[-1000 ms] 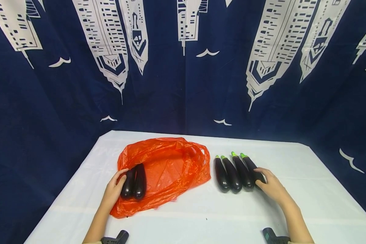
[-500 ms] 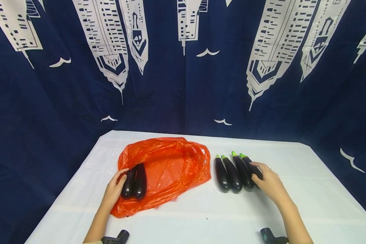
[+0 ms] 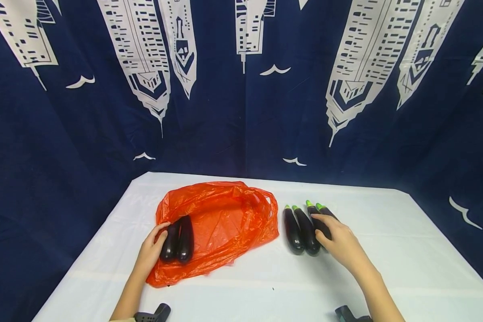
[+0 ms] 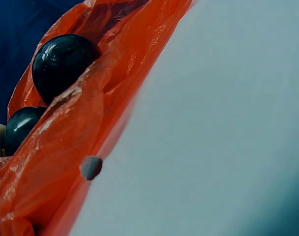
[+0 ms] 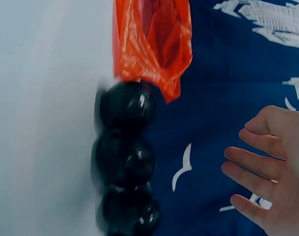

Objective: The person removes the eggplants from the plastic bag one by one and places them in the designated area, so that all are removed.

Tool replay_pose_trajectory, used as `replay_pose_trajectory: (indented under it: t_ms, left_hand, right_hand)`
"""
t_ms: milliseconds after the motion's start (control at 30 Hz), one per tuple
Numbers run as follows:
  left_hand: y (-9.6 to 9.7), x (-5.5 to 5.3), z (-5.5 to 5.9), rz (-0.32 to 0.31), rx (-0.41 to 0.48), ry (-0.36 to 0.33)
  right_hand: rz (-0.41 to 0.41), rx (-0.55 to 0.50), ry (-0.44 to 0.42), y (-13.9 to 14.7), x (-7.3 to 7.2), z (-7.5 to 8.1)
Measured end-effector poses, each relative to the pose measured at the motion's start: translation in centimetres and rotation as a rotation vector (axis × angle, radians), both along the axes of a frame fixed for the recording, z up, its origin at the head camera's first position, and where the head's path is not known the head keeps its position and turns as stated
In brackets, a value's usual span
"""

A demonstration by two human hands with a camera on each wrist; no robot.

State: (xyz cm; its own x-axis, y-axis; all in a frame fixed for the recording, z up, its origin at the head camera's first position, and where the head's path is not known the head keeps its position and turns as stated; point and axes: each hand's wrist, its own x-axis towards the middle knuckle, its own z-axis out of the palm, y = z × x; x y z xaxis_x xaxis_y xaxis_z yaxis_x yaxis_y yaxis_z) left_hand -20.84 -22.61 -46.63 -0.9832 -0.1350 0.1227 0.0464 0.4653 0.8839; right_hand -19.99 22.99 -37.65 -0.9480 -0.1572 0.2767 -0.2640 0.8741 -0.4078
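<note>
An orange-red plastic bag (image 3: 221, 223) lies spread on the table with its mouth gaping, and two dark eggplants (image 3: 185, 239) rest side by side in it. My left hand (image 3: 150, 243) holds the bag's left edge, its thumb and fingertips right at the outer eggplant (image 3: 169, 243). To the right of the bag, several eggplants (image 3: 293, 230) with green stem ends lie in a row. Over the right end of that row is my right hand (image 3: 340, 241), fingers spread and partly bent, hiding parts of two eggplants. In the right wrist view its fingers (image 5: 255, 160) are apart with nothing between them.
The white table (image 3: 265, 295) runs up to a dark blue curtain (image 3: 241, 120) printed with white buildings and birds. In the left wrist view, a small dark round speck (image 4: 91, 167) shows at the bag's lower edge.
My right hand has moved left across the eggplants, from beside the rightmost one to over the neighbouring one. My left hand, the bag and the two eggplants in it have stayed put.
</note>
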Motion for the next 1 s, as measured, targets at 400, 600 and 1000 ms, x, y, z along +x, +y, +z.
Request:
replay_pose_trajectory:
  t_ms: [400, 600, 1000]
  left_hand:
    - [0.0, 0.0, 0.1, -0.004, 0.0, 0.005]
    - [0.0, -0.1, 0.1, -0.004, 0.006, 0.005]
    - [0.0, -0.1, 0.2, -0.005, 0.005, -0.027]
  right_hand:
    - [0.137, -0.001, 0.076, -3.7, -0.1, -0.5]
    - [0.177, 0.003, 0.084, -5.7, -0.1, -0.7]
    - [0.239, -0.028, 0.02, -8.8, 0.4, -0.9]
